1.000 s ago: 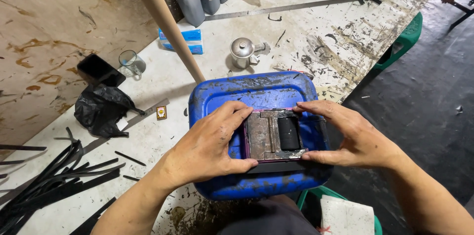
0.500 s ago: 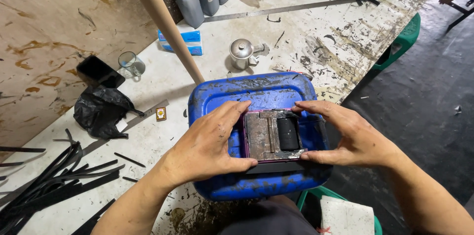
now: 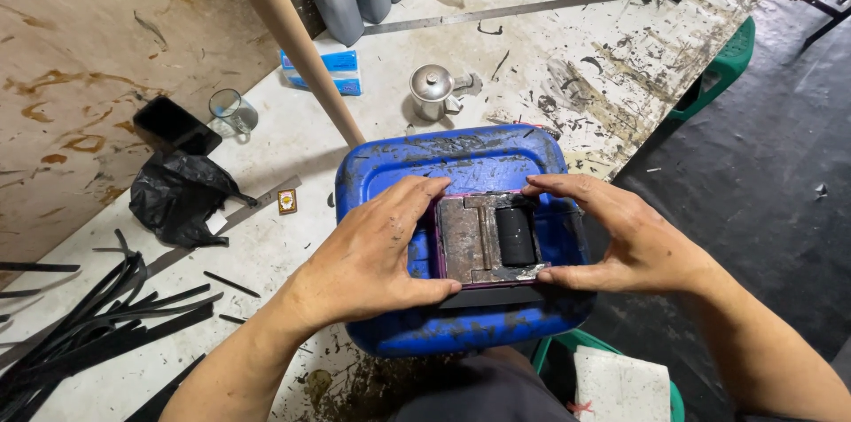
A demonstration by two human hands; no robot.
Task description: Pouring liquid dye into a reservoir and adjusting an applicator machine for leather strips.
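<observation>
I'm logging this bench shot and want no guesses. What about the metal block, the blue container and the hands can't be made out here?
Head view only:
- Left side of the metal block: covered by the left hand.
- Blue container: near wall below the rim out of sight; contents unseen.
- Right hand: palm side turned away.
- Black strip under the block: ends hidden by both thumbs.

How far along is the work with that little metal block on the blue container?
The rusty metal block with a black roller already sits on the blue container. In hand: the left hand and right hand grip its opposite sides, pressing it in place. Left: black strips lie piled on the table, untouched.
</observation>
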